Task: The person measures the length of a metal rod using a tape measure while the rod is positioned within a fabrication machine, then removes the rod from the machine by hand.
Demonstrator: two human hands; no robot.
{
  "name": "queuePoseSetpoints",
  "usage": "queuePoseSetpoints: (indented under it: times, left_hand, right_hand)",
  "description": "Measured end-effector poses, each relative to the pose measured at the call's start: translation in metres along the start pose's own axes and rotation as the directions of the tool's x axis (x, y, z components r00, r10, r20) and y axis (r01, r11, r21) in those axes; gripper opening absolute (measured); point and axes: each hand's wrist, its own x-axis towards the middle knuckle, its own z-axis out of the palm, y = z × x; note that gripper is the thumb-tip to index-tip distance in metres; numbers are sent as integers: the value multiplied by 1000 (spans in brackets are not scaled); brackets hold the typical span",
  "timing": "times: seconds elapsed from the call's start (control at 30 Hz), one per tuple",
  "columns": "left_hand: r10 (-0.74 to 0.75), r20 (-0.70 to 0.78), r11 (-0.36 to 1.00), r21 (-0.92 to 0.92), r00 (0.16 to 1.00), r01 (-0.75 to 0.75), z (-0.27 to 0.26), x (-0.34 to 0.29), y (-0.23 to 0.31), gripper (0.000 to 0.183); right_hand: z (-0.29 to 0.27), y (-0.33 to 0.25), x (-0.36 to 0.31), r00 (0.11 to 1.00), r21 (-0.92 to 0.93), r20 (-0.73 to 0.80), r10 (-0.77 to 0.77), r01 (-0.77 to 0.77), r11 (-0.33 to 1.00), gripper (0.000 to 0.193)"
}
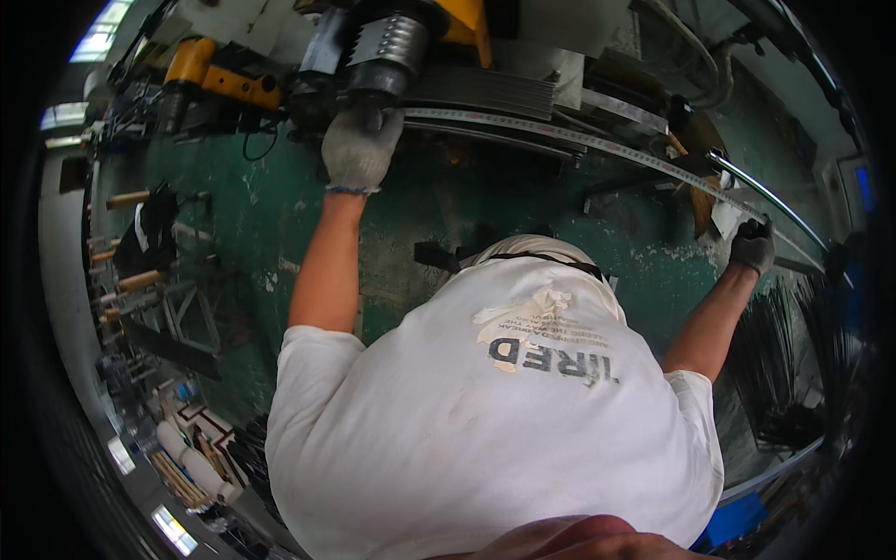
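A long white tape measure [560, 132] is stretched from left to right in front of a machine, bowing in the fisheye view. My left hand [362, 151], in a pale grey knitted work glove, is closed at the tape's left end, just below a dark ribbed cylindrical machine part [390, 49]. Far to the right, my right hand [752, 246] wears a darker grey glove. Its fingers are curled at the tape, and the grip is partly hidden. Behind the tape lies a stack of thin dark metal strips [485, 91].
A shiny metal bar [765, 193] slants beside my right hand. Yellow machine parts [191, 62] stand at the upper left. Bundles of thin dark rods [770, 355] lie at the right. A metal frame [173, 322] stands on the green floor [238, 215] at left.
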Motion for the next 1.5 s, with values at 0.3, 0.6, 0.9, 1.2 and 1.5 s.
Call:
queuePoseSetpoints:
  times: [0.3,0.6,0.9,1.2,1.5]
  left_hand:
    - [-78,894,265,-409,442,873,-48,-3,127,35]
    - [276,878,-144,-364,390,920,-10,6,319,47]
    - [442,801,-133,-387,404,913,32,62,532,97]
    - [541,787,-209,-214,296,954,76,167,688,44]
    - [539,765,-238,-262,351,935,183,245,847,28]
  right_hand:
    - [120,27,-340,915,-344,342,211,-87,935,21]
    - [90,36,-345,683,-658,606,407,143,740,21]
    - [-26,-96,-226,762,-708,589,268,327,626,43]
    - [-111,-213,-100,922,-627,386,-43,296,721,30]
    - [-163,-376,142,823,-707,260,-505,518,481,22]
